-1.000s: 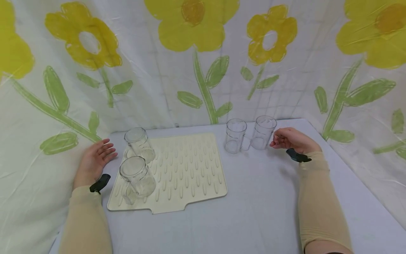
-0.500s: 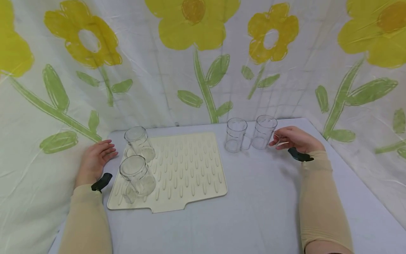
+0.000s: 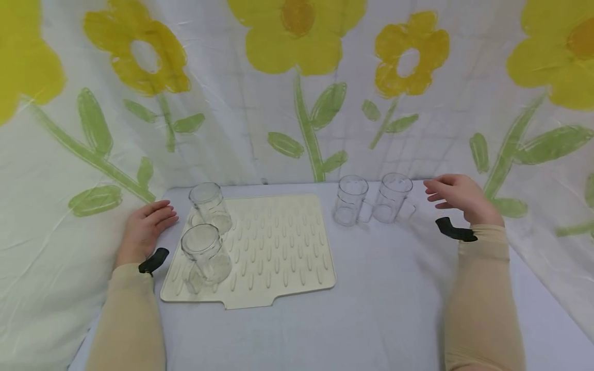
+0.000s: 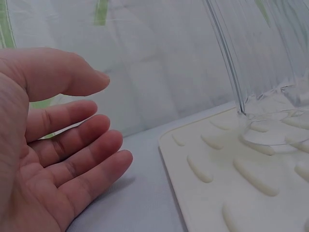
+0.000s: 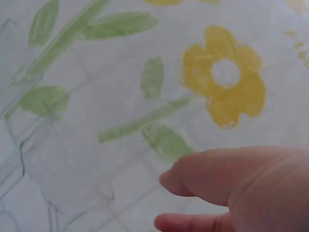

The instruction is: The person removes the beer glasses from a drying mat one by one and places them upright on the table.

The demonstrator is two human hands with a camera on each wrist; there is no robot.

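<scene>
Two clear glass mugs stand on a cream ridged drying mat (image 3: 287,257): one at its back left corner (image 3: 211,208), the other mug (image 3: 207,257) nearer the front. Left of the mat, my left hand (image 3: 145,226) rests with fingers loosely bent and nothing in them; the left wrist view shows its palm beside a mug (image 4: 270,72). On the right, two more glass mugs, a left one (image 3: 350,203) and a right one (image 3: 392,201), stand side by side, handles to the right. My right hand (image 3: 461,198) hovers right of that last handle, thumb and fingers apart, holding nothing.
A white cloth covers the table (image 3: 371,309). Behind and at both sides hangs a white curtain (image 3: 223,129) printed with yellow flowers, close to the table's back edge.
My right hand, earlier at the handle of the rightmost mug, has let go and moved off to the right. The mugs stay in place; the left hand has hardly moved. The head view has shifted slightly.
</scene>
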